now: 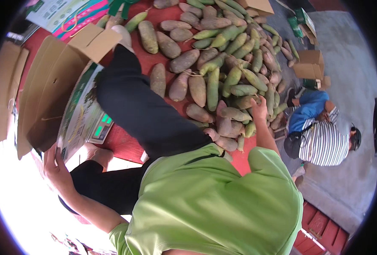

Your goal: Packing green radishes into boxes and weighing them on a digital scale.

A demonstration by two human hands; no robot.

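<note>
Root vegetables (213, 90), some green, some dusty pink, lie heaped across the red surface (239, 163), and there's my right hand (260, 110), right at the pile's edge! Fingers bent against one of the roots; from out here I can't tell whether they close round it. Over to my left hand (57, 171): fingers partly extended at the lower corner of a big open carton (41, 87), and whether they pinch the cardboard, I can't say. Brown inside, that carton, its depths in shadow, contents hidden from me. Just beside it a scale display (100, 129) glows green, digits too small to read. Another brown carton (306, 70) sits upper right, near a co-worker (324, 142) in stripes. Now the print: green-and-white markings down the big carton's outside, blurred; upper left, a white, pink and blue printed package (52, 12), its small lettering unreadable to me.
</note>
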